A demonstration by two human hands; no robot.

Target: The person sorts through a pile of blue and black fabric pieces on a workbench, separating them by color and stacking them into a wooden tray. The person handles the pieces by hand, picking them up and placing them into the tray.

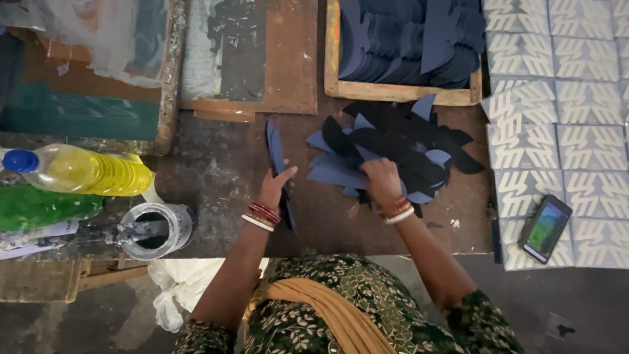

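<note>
My left hand (274, 188) rests on a narrow stack of dark blue cut-out pieces (275, 149) standing on edge on the brown worktable (223, 170), fingers curled round its near end. My right hand (381, 180) reaches into a loose heap of dark blue and black cut-out shapes (400, 141) spread in the middle of the table, fingers closed down among them. Both wrists carry red and white bangles.
A wooden tray (400, 92) full of dark blue pieces stands behind the heap. White patterned printed squares (563, 98) cover the right side, with a phone (545, 228) lying on them. At the left are a yellow bottle (85, 172), a green bottle (39, 206), a paint tin (156, 229) and printing frames (98, 72).
</note>
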